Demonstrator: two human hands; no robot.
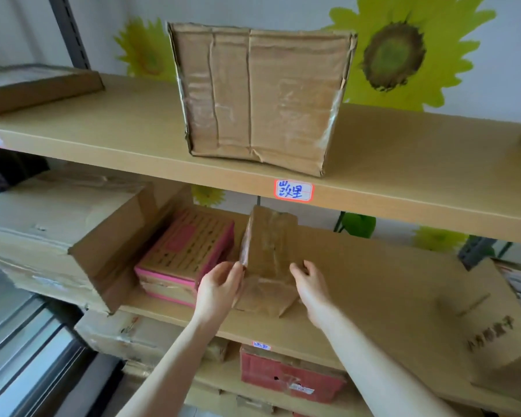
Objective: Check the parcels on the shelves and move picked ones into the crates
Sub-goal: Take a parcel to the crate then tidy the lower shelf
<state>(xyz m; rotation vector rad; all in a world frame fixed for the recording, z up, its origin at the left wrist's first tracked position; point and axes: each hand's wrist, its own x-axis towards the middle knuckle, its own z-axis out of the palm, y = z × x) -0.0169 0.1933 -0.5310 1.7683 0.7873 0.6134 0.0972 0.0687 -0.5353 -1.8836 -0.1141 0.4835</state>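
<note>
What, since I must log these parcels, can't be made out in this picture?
Head view only:
1. The taped parcel: no address label shows, and its far faces are turned away.
2. The right hand: blur hides whether its fingers touch the parcel. The left hand grips its left edge.
3. The lower shelf tag: too small and blurred to read.
4. The printed box: cut off by the right edge.
5. No crates are in frame.
</note>
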